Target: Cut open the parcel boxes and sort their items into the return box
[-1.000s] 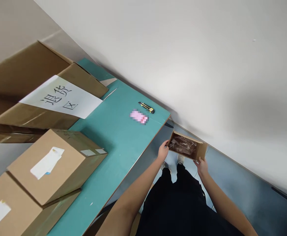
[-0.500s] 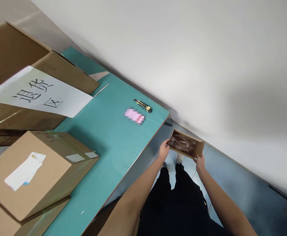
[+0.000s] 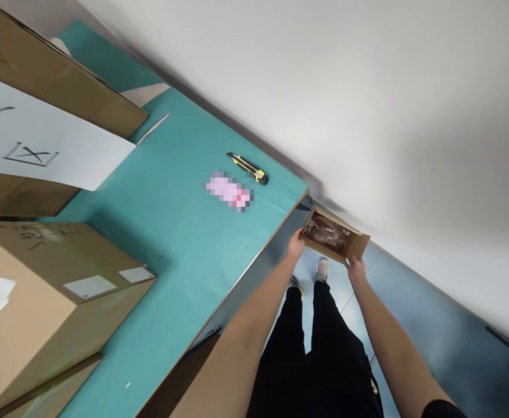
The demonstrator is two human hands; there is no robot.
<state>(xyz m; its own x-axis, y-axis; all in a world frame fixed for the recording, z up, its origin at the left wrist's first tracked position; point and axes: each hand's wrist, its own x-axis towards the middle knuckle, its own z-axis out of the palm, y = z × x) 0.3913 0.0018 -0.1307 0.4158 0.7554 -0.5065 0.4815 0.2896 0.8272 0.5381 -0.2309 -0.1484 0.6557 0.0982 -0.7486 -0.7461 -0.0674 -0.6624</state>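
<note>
Between my two hands is a small open cardboard box (image 3: 359, 245), held above the floor just past the table's corner. Crinkled clear plastic wrap (image 3: 328, 230) lies inside it; what the wrap covers, if anything, I cannot make out. My left hand (image 3: 296, 244) grips the box's left end, and my right hand (image 3: 356, 269) grips its near right corner. Fingers of both hands are partly hidden by the box.
On the green table (image 3: 185, 244) lie a yellow and black utility knife (image 3: 246, 168) and a blurred pink item (image 3: 229, 190). Large cardboard boxes (image 3: 28, 278), one with a white handwritten sheet (image 3: 71, 151), stand at the left. A white wall (image 3: 346, 104) runs behind.
The view has shifted, so the table's boxes sit further left and the knife looks larger. Both hands keep hold of the small box, which appears slightly higher and further right.
</note>
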